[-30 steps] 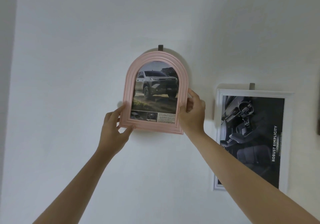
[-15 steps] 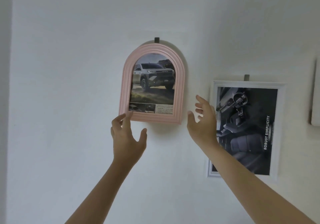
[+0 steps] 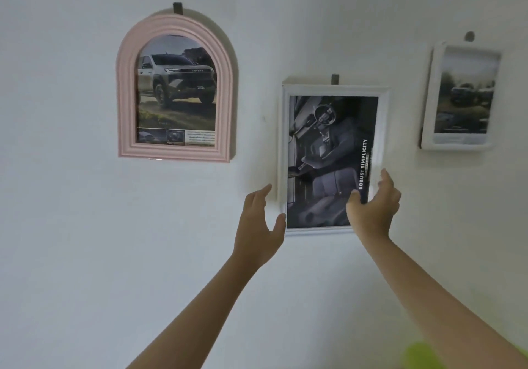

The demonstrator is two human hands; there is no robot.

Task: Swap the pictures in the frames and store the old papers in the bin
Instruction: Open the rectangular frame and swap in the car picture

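A pink arched frame point(image 3: 125, 88) with a pickup-truck picture hangs on the wall at upper left, untouched. To its right hangs a white rectangular frame point(image 3: 283, 140) holding a dark car-interior picture point(image 3: 328, 145) marked "ROBUST SIMPLICITY". My left hand point(image 3: 258, 225) is spread open at that frame's lower left edge, thumb near the corner. My right hand point(image 3: 371, 205) is open in front of the lower right part, covering that corner. Neither hand plainly grips the frame.
A third white frame point(image 3: 428, 105) with a blurred vehicle picture hangs at upper right. Small dark hooks point(image 3: 177, 8) hold the frames on the plain white wall. A yellow-green blur point(image 3: 425, 354) shows at the bottom right corner.
Both hands have left the pink arched frame, which now hangs on its hook, and have moved right to the lower sides of the white rectangular frame. The view has shifted right.
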